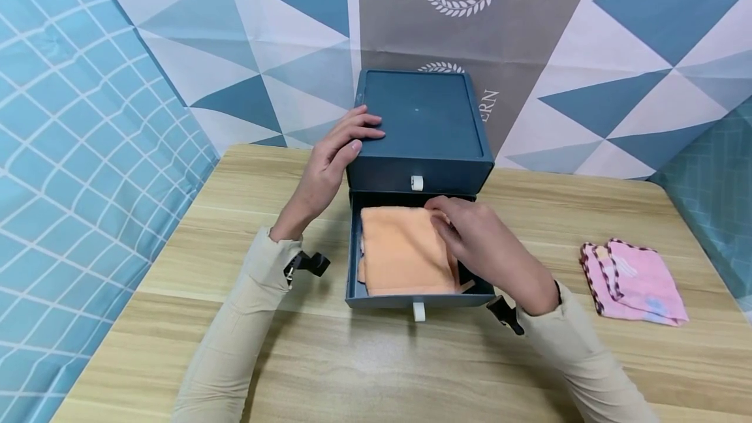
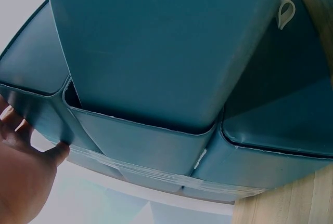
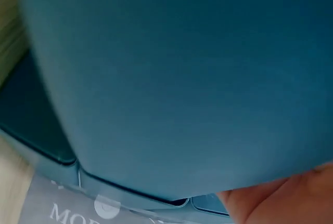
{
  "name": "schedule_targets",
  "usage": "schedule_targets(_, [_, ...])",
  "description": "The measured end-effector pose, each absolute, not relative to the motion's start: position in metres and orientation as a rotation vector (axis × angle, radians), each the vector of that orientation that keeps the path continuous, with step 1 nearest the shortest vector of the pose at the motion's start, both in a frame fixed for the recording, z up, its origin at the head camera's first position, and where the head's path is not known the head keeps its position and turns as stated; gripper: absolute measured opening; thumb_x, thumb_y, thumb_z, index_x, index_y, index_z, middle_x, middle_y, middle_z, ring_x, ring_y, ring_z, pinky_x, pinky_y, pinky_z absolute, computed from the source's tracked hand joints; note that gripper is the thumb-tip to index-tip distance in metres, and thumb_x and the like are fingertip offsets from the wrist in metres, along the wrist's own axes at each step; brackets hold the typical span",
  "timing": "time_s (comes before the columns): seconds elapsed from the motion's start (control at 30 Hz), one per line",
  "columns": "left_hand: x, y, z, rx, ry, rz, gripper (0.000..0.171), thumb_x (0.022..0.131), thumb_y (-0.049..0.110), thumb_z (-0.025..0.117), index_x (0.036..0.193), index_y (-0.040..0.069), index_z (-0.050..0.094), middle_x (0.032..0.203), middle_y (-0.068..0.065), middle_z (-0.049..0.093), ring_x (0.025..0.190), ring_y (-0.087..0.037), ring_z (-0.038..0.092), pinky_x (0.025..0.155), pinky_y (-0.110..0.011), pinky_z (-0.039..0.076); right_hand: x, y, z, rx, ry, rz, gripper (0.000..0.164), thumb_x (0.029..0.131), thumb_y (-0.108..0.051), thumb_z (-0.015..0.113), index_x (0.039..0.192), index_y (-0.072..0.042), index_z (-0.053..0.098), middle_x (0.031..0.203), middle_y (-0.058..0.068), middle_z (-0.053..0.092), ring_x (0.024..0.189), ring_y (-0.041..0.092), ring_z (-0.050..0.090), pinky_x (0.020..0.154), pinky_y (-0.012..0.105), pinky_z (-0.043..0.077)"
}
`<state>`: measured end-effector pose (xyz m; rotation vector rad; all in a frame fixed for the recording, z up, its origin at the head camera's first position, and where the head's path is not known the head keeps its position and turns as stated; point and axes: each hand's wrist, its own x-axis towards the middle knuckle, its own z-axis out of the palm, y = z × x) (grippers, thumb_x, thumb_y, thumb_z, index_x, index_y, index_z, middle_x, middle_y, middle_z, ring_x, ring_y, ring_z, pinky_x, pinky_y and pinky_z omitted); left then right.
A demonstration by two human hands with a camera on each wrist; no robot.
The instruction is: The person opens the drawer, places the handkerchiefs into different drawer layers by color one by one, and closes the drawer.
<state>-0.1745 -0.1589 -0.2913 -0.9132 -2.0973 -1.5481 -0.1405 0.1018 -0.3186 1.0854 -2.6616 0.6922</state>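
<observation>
A dark blue drawer box (image 1: 420, 116) stands near the back of the table, its middle drawer (image 1: 382, 301) pulled out towards me. Inside that drawer lies a folded orange cloth (image 1: 405, 250). My right hand (image 1: 487, 240) reaches over the drawer's right side and pinches the cloth's back right edge between thumb and fingers; in the right wrist view, the drawer's underside hides most of this hand. On the box's left top edge rests my left hand (image 1: 329, 155), fingers extended over the top. The left wrist view shows this hand (image 2: 23, 167) against the box's side.
A folded pink cloth (image 1: 634, 282) with a checked border lies on the wooden table (image 1: 364, 371) to the right. Light fabric tabs (image 1: 417, 183) hang from the drawer fronts. Behind the box is a patterned backdrop (image 1: 294, 38), with blue gridded fabric (image 1: 88, 149) on the left.
</observation>
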Motion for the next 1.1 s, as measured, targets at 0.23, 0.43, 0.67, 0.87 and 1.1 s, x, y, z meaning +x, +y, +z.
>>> schedule_targets(0.23, [-0.175, -0.158, -0.291, -0.914, -2.096, -1.546, 0.033, 0.101, 0.0, 0.038, 0.121, -0.013, 0.062, 0.139, -0.028, 0.05, 0.148, -0.032, 0.025, 0.122, -0.033, 0.018, -0.138, 0.107, -0.315, 1.098, -2.601, 0.632, 0.021, 0.099, -0.014, 0.062, 0.118, -0.006, 0.067, 0.103, 0.007, 0.072, 0.078, 0.015, 0.066, 0.067, 0.035, 0.056])
schedule_targets(0.43, [-0.175, -0.158, -0.291, -0.92, -2.091, -1.547, 0.033, 0.101, 0.0, 0.038, 0.12, -0.013, 0.062, 0.139, -0.029, 0.05, 0.148, -0.032, 0.026, 0.122, -0.033, 0.018, -0.13, 0.115, -0.302, 1.08, -2.617, 0.63, 0.024, 0.1, -0.019, 0.061, 0.119, -0.006, 0.068, 0.106, 0.007, 0.073, 0.08, 0.016, 0.067, 0.069, 0.037, 0.056])
schedule_targets(0.67, [-0.173, -0.161, -0.292, -0.908, -2.103, -1.542, 0.033, 0.102, 0.0, 0.038, 0.12, -0.013, 0.062, 0.14, -0.028, 0.05, 0.148, -0.032, 0.025, 0.122, -0.033, 0.018, -0.11, 0.116, -0.288, 1.28, -2.549, 0.899, 0.023, 0.098, -0.011, 0.063, 0.12, -0.008, 0.069, 0.097, -0.004, 0.072, 0.075, 0.002, 0.061, 0.064, 0.026, 0.054])
schedule_targets(0.87, [-0.172, -0.162, -0.293, -0.913, -2.105, -1.539, 0.033, 0.102, 0.0, 0.038, 0.12, -0.012, 0.062, 0.139, -0.028, 0.05, 0.148, -0.033, 0.025, 0.122, -0.034, 0.018, -0.078, 0.117, -0.288, 1.5, -2.53, 1.245, 0.022, 0.1, -0.009, 0.059, 0.115, -0.018, 0.071, 0.104, -0.011, 0.071, 0.084, 0.0, 0.064, 0.071, 0.023, 0.056])
schedule_targets(1.1, [-0.174, -0.16, -0.291, -0.923, -2.087, -1.553, 0.032, 0.102, 0.0, 0.039, 0.12, -0.012, 0.062, 0.14, -0.028, 0.05, 0.148, -0.034, 0.025, 0.122, -0.034, 0.018, -0.047, 0.126, -0.316, 1.765, -2.788, 1.764, 0.029, 0.107, -0.016, 0.044, 0.119, -0.024, 0.069, 0.108, -0.011, 0.069, 0.091, 0.003, 0.063, 0.082, 0.025, 0.055])
